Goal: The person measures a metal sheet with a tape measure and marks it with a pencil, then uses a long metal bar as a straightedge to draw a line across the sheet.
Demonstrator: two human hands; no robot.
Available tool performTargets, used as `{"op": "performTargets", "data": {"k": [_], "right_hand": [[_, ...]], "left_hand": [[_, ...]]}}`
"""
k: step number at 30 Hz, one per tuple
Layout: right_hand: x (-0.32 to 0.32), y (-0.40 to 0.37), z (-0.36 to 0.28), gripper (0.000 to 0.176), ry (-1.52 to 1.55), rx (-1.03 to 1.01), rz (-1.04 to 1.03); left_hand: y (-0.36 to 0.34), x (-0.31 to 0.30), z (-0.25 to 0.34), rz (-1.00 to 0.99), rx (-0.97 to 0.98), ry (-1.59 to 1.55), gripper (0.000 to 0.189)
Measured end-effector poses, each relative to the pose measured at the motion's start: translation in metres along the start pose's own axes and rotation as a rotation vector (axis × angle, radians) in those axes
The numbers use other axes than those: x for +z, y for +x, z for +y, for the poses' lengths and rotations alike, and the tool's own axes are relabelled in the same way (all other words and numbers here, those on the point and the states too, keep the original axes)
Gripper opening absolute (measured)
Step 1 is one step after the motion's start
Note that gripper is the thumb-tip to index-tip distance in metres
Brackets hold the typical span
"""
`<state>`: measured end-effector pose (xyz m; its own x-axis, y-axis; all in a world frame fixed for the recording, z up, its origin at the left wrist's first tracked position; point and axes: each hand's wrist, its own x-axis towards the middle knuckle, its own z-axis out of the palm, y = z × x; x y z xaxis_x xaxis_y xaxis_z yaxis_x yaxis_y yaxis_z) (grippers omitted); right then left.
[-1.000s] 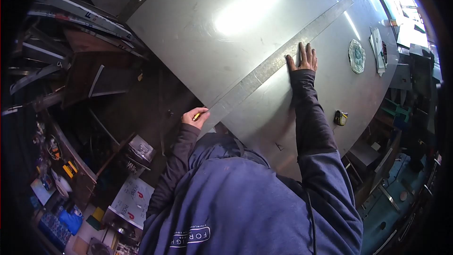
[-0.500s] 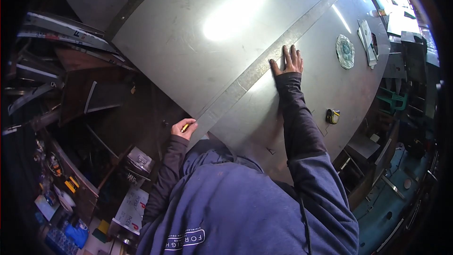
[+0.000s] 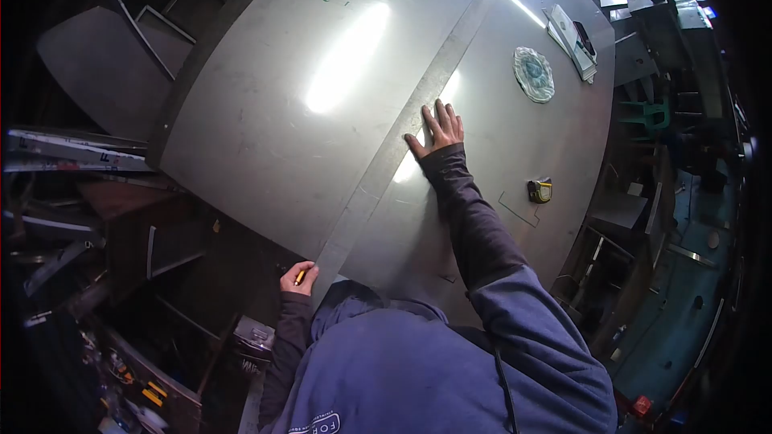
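Observation:
A long, flat metal straightedge [image 3: 373, 185] lies diagonally across a large shiny metal sheet [image 3: 233, 145]. Its near end reaches the sheet's front edge, close to my body. There my left hand [image 3: 296, 280] is closed around a short yellow pen-like tool [image 3: 301, 277] with a dark end, beside the straightedge. Farther up, my right hand [image 3: 439, 130] rests with fingers spread, its fingertips and thumb on the straightedge and the palm over the sheet. Whether the tool's tip touches the metal cannot be made out.
On the sheet's right side are a yellow-and-black tape measure [image 3: 539, 190], a crumpled clear plastic piece [image 3: 534, 75] and a stack of papers or thin plates [image 3: 570, 42]. Metal profiles [image 3: 76, 153] lie off its left edge. A green stool [image 3: 646, 115] stands to the right.
The view has turned and shifted, so the sheet and its objects appear farther left. My right hand stays spread on the straightedge; my left still holds the yellow tool at the near end.

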<state>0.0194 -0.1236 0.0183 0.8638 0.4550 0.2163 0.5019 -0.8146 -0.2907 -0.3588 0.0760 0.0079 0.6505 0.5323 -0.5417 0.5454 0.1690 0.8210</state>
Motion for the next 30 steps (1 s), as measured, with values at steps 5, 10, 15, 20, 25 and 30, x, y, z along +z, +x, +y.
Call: {"op": "performTargets", "data": {"k": [5, 10, 15, 20, 25, 30], "right_hand": [[0.0018, -0.0002, 0.0014, 0.071, 0.012, 0.003, 0.013], [0.001, 0.0008, 0.0013, 0.071, 0.015, 0.0, 0.003], [-0.0007, 0.002, 0.0005, 0.074, -0.018, 0.015, -0.051], [-0.0015, 0.0024, 0.0015, 0.079, -0.06, 0.01, -0.112], [-0.001, 0.0028, 0.0019, 0.082, -0.085, 0.007, -0.145], [-0.0008, 0.0027, 0.0018, 0.082, -0.088, 0.008, -0.147]], "left_hand": [[0.0, -0.0009, -0.001, -0.014, -0.018, -0.022, 0.016], [-0.0002, -0.0018, -0.0016, -0.018, -0.027, -0.007, 0.016], [-0.0013, -0.002, 0.0001, -0.031, -0.044, -0.018, 0.017], [-0.0008, -0.0018, -0.008, -0.023, -0.023, -0.022, 0.017], [-0.0025, -0.0008, -0.0026, -0.023, -0.056, -0.04, 0.017], [-0.0029, -0.0005, -0.0004, -0.022, -0.067, -0.054, 0.017]]}}
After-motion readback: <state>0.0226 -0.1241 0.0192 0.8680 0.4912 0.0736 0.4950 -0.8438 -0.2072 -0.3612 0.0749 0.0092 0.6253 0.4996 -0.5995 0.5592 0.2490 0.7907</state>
